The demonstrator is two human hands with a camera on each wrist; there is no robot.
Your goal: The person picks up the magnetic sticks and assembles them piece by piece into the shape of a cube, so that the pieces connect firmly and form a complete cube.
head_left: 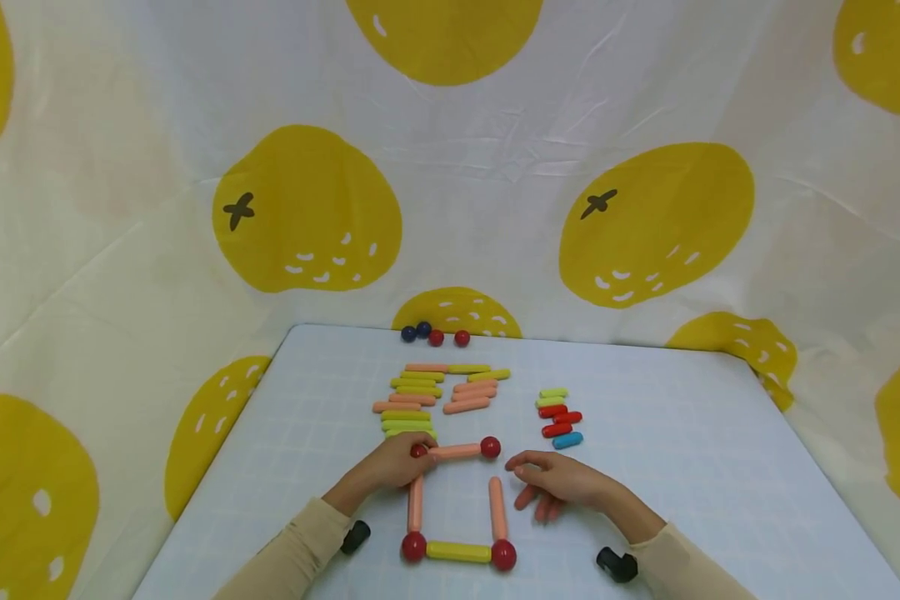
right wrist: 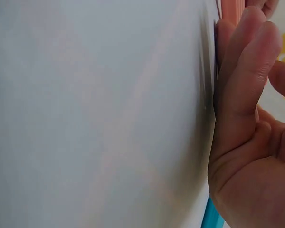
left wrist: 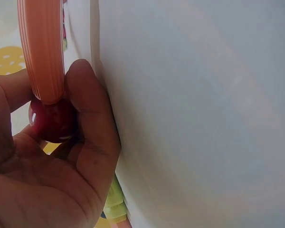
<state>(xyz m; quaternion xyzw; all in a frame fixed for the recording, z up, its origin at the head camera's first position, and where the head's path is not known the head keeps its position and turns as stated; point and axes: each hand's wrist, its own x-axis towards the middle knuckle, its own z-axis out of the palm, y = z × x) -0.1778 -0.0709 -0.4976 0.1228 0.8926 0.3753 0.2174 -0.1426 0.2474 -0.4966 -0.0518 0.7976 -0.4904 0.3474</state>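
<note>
My left hand point(head_left: 397, 461) grips a red ball point(left wrist: 54, 121) at the far left corner of a square of sticks and balls. A salmon stick point(left wrist: 42, 52) rises from that ball in the left wrist view. On the far side, a salmon stick point(head_left: 457, 452) runs to another red ball point(head_left: 491, 447). Salmon sticks form the left side point(head_left: 416, 504) and right side point(head_left: 498, 508). A yellow stick point(head_left: 459, 552) joins the two near red balls point(head_left: 503, 555). The right stick's far end stands apart from the far right ball. Beside it, my right hand point(head_left: 562, 482) holds nothing, fingers loosely bent.
Rows of yellow, green and salmon sticks point(head_left: 412, 400) lie beyond the square. Short green, red and blue sticks point(head_left: 557, 429) are to the right. Two dark blue balls point(head_left: 408, 334) and two red balls point(head_left: 462, 338) sit at the table's far edge, before a fruit-patterned cloth point(head_left: 480, 200).
</note>
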